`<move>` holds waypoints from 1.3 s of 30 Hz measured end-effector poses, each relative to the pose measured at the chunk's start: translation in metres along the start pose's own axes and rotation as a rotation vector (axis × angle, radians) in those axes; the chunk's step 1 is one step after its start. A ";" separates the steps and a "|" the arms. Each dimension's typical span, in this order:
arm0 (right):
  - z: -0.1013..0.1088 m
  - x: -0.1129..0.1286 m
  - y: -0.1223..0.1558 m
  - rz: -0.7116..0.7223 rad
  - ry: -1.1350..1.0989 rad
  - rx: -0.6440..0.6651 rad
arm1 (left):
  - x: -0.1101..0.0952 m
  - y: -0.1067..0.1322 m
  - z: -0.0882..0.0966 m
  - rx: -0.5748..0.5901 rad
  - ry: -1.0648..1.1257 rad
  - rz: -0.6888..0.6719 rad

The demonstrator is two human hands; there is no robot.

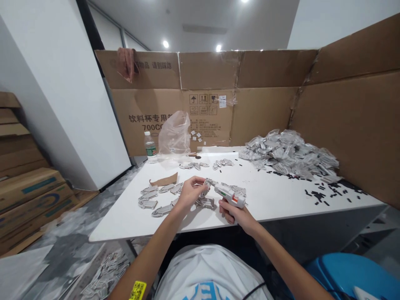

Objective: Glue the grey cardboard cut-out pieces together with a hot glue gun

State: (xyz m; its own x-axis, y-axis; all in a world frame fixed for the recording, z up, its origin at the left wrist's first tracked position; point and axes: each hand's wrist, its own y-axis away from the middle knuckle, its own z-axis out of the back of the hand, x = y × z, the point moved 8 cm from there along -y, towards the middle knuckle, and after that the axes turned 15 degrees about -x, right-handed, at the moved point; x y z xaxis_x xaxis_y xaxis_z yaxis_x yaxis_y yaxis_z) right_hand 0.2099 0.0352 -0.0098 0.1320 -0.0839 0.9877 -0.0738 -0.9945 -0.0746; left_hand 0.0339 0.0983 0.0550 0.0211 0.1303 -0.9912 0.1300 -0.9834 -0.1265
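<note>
My left hand (191, 192) is closed, its fingertips pinching a small grey plastic part (206, 188) above the table's front half. In my right hand (233, 212) is a white glue gun (227, 193) with green and red marks on its side. Its nozzle points left and reaches to the held part; whether the tip touches it I cannot tell. Below my hands lie more grey parts (205, 203), partly hidden by the left hand. Several like them form a curved row (148, 203) to the left, beside a torn piece of brown cardboard (165, 180).
The white table (121, 223) has cardboard walls (262, 112) behind and at right. A heap of bagged grey parts (289, 154) and scattered black pieces (321, 193) lie at right. A water bottle (150, 149) and plastic bag (175, 135) stand at back left. A blue lid (353, 275) is below right.
</note>
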 end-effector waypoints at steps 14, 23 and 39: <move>0.003 0.007 0.004 -0.061 -0.155 0.165 | 0.002 0.000 0.000 0.060 0.036 0.075; 0.009 0.005 -0.002 -0.119 -0.229 0.074 | 0.000 -0.026 0.023 0.022 -0.007 -0.010; 0.009 0.011 -0.001 -0.103 -0.223 0.028 | -0.003 -0.025 0.025 0.172 -0.512 -0.314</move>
State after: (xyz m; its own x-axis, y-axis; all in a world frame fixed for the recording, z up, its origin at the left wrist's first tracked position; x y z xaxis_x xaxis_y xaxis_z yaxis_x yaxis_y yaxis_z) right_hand 0.2201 0.0346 0.0002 0.3525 0.0093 0.9358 -0.0214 -0.9996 0.0180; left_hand 0.0061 0.1195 0.0604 -0.4758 0.3815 -0.7925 -0.1091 -0.9197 -0.3772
